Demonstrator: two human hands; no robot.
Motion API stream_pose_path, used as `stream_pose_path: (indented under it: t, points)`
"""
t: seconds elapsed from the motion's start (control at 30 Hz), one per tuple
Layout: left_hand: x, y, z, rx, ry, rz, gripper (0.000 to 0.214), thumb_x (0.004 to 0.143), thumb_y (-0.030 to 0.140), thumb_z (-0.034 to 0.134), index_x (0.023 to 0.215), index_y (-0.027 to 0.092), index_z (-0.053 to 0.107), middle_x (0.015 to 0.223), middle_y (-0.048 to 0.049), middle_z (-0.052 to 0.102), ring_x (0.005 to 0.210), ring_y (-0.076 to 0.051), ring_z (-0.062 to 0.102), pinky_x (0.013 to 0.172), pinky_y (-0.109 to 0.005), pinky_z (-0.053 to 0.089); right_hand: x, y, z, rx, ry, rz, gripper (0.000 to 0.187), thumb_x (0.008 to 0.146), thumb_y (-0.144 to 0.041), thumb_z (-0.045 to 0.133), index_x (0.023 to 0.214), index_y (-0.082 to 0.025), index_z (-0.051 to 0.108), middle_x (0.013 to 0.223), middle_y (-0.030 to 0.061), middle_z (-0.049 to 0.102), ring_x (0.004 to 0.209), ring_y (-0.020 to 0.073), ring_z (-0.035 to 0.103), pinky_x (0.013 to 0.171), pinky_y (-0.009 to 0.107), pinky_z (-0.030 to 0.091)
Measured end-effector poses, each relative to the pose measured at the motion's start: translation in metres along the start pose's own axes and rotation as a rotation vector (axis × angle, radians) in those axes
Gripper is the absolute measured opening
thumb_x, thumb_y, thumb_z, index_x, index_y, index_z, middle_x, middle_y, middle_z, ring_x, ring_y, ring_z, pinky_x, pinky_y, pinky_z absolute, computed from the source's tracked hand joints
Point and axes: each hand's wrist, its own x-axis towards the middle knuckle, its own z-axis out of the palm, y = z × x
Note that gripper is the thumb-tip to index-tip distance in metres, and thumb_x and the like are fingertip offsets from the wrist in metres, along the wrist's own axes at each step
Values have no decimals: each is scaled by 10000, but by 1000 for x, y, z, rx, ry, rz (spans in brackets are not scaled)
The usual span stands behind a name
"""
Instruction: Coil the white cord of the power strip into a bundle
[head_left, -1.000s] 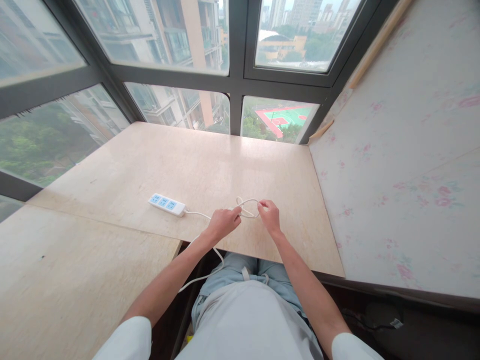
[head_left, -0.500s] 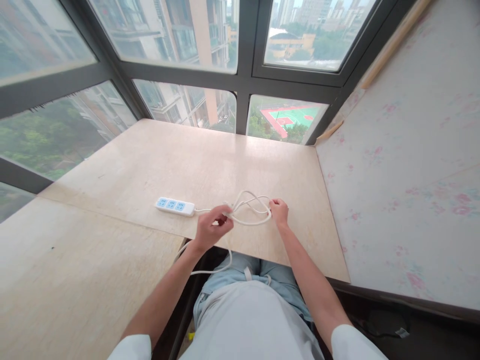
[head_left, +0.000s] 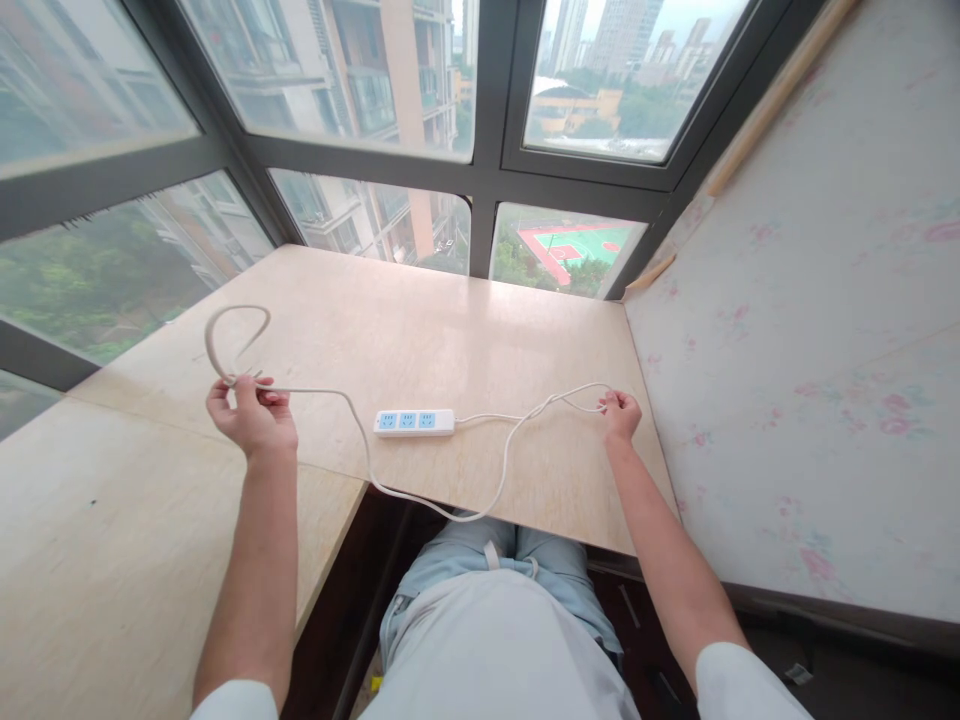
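Observation:
A white power strip (head_left: 414, 423) with blue socket faces lies on the table between my hands. Its white cord (head_left: 504, 465) runs right from the strip, crosses itself in a loose twist and dips over the table's front edge before rising to the left. My left hand (head_left: 255, 410) is closed on the cord at the left, and a loop of cord stands up beyond the fingers. At the right, my right hand (head_left: 620, 412) pinches a bend of the same cord near the wallpapered wall. The plug cannot be made out.
The pale tabletop (head_left: 420, 320) reaches back to the dark window frame (head_left: 367, 165). A flowered wall (head_left: 810, 350) bounds the right side. Another pale board (head_left: 135, 560) extends at the left, with a dark gap beside my legs.
My hands have spread far apart, the left to the left and the right to the right. The bundled cord has opened out between them, and the power strip has shifted right.

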Motion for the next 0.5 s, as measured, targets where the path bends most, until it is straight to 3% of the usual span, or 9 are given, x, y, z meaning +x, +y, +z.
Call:
stream_pose_path:
  t: [0.17,0.3,0.4,0.5]
  points:
    - [22,-29,-18,56,-7,-248,245,821,-7,443,864,214,346,657,51,523,440,-42,381,455,-156,342,18,7,-14,-97,-9,-88,261,700,-406,607,794,-163,597,686,28,644,673,179,629,607,296,525]
    - [25,-55,-31,92,35,-323,270,787,8,487,816,219,322,658,47,519,436,-46,394,444,-144,352,12,10,-24,-192,-34,-156,245,692,-321,576,852,-145,634,786,72,675,766,207,627,729,350,526]
    - [24,-70,-38,142,28,-355,264,783,36,509,806,217,318,653,51,531,434,-43,399,448,-140,360,-2,4,-29,-253,-40,-212,333,674,-216,520,973,-130,640,980,131,673,910,244,620,842,408,500]
    - [24,-80,-42,183,16,-386,232,797,68,524,806,210,341,641,57,534,439,-42,411,457,-140,377,-24,-11,-30,-405,-136,-487,462,678,-132,477,1117,-133,618,1208,167,603,1165,277,525,995,458,408]
